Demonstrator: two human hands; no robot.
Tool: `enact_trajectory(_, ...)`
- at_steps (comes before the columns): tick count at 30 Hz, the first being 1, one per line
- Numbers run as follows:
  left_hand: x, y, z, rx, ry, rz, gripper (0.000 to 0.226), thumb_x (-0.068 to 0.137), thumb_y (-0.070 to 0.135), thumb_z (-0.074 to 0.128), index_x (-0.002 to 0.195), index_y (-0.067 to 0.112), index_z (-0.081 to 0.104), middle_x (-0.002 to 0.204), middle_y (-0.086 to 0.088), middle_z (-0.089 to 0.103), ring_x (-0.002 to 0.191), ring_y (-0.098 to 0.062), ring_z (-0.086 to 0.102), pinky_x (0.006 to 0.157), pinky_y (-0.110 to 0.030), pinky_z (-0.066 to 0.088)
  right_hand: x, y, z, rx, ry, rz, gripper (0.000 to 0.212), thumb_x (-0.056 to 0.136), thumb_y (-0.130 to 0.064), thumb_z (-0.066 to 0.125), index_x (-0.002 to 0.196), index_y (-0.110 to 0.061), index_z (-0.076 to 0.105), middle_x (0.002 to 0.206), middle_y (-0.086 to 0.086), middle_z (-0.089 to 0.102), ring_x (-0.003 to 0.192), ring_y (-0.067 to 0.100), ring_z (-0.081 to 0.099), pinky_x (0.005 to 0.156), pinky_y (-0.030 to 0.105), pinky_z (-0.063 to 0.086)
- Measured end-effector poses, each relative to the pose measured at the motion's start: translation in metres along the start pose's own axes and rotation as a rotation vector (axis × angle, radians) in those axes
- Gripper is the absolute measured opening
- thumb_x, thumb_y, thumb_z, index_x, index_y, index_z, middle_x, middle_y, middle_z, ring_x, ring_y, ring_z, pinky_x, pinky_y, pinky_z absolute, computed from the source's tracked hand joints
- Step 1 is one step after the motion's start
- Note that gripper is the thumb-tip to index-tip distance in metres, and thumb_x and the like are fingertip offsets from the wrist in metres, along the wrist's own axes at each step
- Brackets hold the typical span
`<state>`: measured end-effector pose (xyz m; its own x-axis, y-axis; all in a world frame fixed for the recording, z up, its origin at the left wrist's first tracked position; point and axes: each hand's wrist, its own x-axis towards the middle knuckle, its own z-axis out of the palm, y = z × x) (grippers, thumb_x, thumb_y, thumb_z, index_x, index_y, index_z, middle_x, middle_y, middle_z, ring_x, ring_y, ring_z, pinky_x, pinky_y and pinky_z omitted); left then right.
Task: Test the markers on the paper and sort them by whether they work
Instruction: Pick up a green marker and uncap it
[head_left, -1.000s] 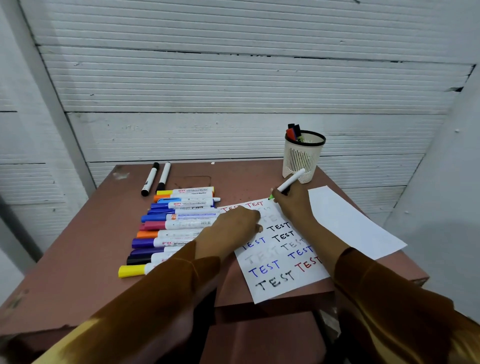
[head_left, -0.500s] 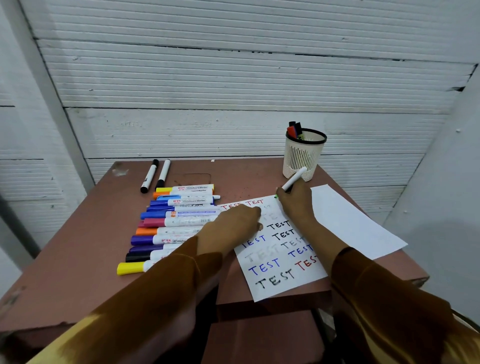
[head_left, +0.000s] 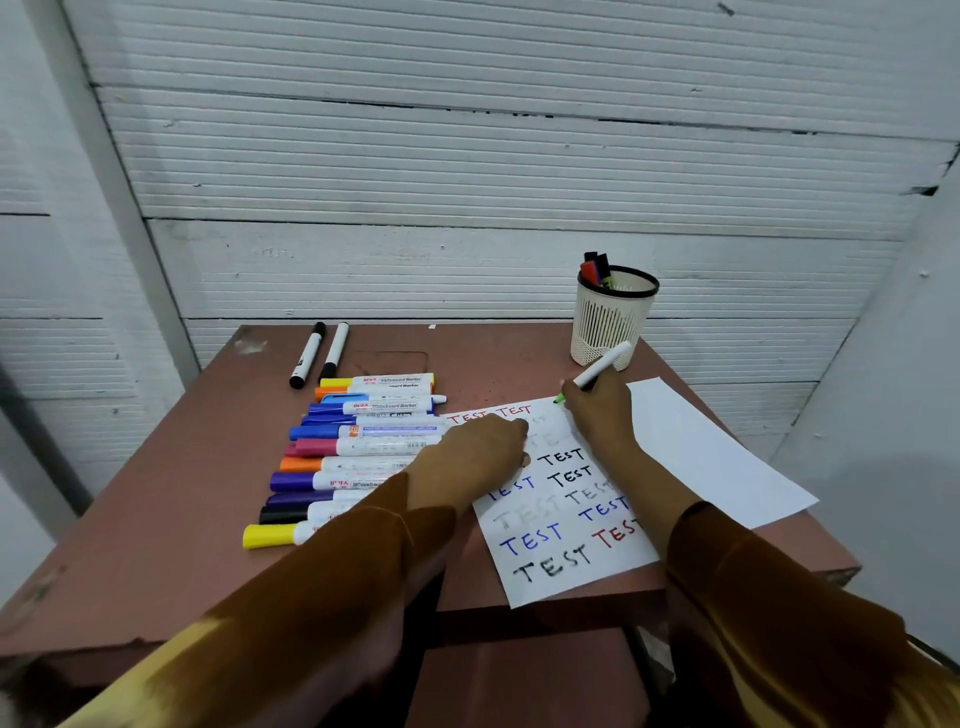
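Right hand (head_left: 597, 410) grips a white marker (head_left: 602, 365), green tip at the top right corner of the written sheet (head_left: 566, 525), centre-right of frame. Left hand (head_left: 475, 457) rests on that sheet's left edge, fingers curled. Sheet carries rows of "TEST" in red, blue, black, some faint. Blank sheet (head_left: 727, 462) lies to its right. Row of capped markers (head_left: 358, 447) left of centre on the brown table (head_left: 171, 499); two black-capped markers (head_left: 319, 355) above them. Mesh cup (head_left: 613, 317) with markers at upper right.
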<state>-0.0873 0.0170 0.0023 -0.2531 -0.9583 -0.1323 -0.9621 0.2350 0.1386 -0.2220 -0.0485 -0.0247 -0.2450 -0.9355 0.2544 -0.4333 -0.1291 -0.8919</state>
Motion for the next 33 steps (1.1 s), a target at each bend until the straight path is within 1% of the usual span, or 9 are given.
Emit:
enact_trajectory(5, -0.006, 0.004, 0.002, 0.002, 0.069, -0.008, 0.033, 0.097, 0.020, 0.037, 0.129, 0.011, 0.043, 0.121, -0.014, 0.055, 0.107, -0.030, 0.054, 0.079, -0.034, 0.040, 0.002, -0.001, -0.006, 0.290, -0.009, 0.139, 0.015, 0.086, -0.006, 0.061, 0.076, -0.015, 0.054, 0.078, 0.007, 0.062, 0.078, 0.021, 0.060, 0.074, 0.030, 0.046)
enact_trajectory(10, -0.019, 0.009, -0.024, -0.410, 0.251, 0.050, 0.016, 0.092, 0.013, 0.039, 0.106, 0.010, 0.032, 0.080, -0.009, 0.052, 0.076, -0.028, 0.049, 0.065, -0.031, 0.035, 0.005, -0.016, -0.023, 0.628, 0.011, 0.239, 0.013, 0.089, -0.007, 0.045, 0.078, -0.011, 0.050, 0.069, 0.011, 0.061, 0.059, 0.022, 0.060, 0.047, 0.020, 0.045)
enact_trajectory(13, -0.018, -0.001, -0.032, -0.626, 0.306, 0.045, 0.012, 0.093, 0.003, 0.038, 0.104, 0.009, 0.039, 0.096, -0.015, 0.054, 0.081, -0.025, 0.048, 0.062, -0.027, 0.039, 0.003, -0.024, -0.026, 0.707, 0.003, 0.206, 0.013, 0.088, 0.000, 0.040, 0.079, -0.009, 0.042, 0.061, 0.011, 0.050, 0.043, 0.018, 0.054, 0.036, 0.019, 0.038)
enact_trajectory(15, -0.017, -0.013, -0.030, -0.700, 0.381, 0.036, 0.023, 0.092, -0.001, 0.044, 0.109, 0.009, 0.054, 0.104, -0.012, 0.052, 0.078, -0.017, 0.050, 0.053, -0.010, 0.038, -0.004, -0.029, -0.024, 0.734, 0.000, 0.169, 0.018, 0.086, 0.006, 0.043, 0.095, -0.009, 0.037, 0.065, 0.011, 0.047, 0.038, 0.016, 0.051, 0.036, 0.019, 0.036)
enact_trajectory(17, -0.018, -0.024, -0.027, -0.826, 0.424, 0.071, 0.028, 0.090, -0.004, 0.049, 0.109, 0.011, 0.063, 0.106, -0.010, 0.053, 0.071, -0.013, 0.056, 0.062, -0.005, 0.043, -0.013, -0.035, -0.022, 0.785, -0.019, 0.141, 0.034, 0.085, 0.009, 0.047, 0.104, -0.010, 0.027, 0.069, 0.014, 0.048, 0.042, 0.018, 0.051, 0.037, 0.021, 0.039)
enact_trajectory(19, -0.021, -0.031, -0.024, -1.025, 0.414, 0.100, 0.028, 0.088, -0.004, 0.055, 0.106, 0.015, 0.063, 0.098, -0.011, 0.057, 0.070, -0.017, 0.058, 0.077, -0.023, 0.051, -0.024, -0.044, -0.020, 0.830, -0.056, 0.103, 0.041, 0.086, 0.011, 0.049, 0.105, -0.012, 0.021, 0.069, 0.013, 0.050, 0.047, 0.020, 0.051, 0.040, 0.023, 0.042)
enact_trajectory(20, -0.023, -0.032, -0.024, -1.123, 0.405, 0.099, 0.027, 0.086, -0.004, 0.057, 0.106, 0.014, 0.062, 0.092, -0.010, 0.058, 0.069, -0.016, 0.059, 0.075, -0.026, 0.053, -0.028, -0.049, -0.018, 0.847, -0.081, 0.080, 0.043, 0.087, 0.010, 0.051, 0.106, -0.013, 0.020, 0.068, 0.013, 0.051, 0.047, 0.019, 0.052, 0.042, 0.024, 0.044)
enact_trajectory(24, -0.029, -0.036, -0.026, -1.285, 0.419, 0.092, 0.020, 0.084, -0.005, 0.061, 0.101, 0.004, 0.057, 0.078, -0.004, 0.059, 0.057, -0.001, 0.060, 0.055, -0.014, 0.049, -0.038, -0.060, -0.010, 0.827, -0.122, -0.020, 0.052, 0.088, 0.008, 0.053, 0.117, -0.016, 0.017, 0.065, 0.010, 0.057, 0.045, 0.016, 0.057, 0.048, 0.025, 0.049)
enact_trajectory(33, -0.036, -0.051, -0.024, -1.370, 0.429, 0.104, 0.011, 0.086, 0.002, 0.061, 0.090, 0.012, 0.061, 0.077, -0.005, 0.065, 0.065, -0.003, 0.065, 0.066, -0.017, 0.050, -0.047, -0.071, -0.003, 0.836, -0.085, -0.070, 0.058, 0.088, 0.009, 0.052, 0.126, -0.018, 0.017, 0.072, 0.016, 0.056, 0.046, 0.018, 0.056, 0.046, 0.025, 0.049)
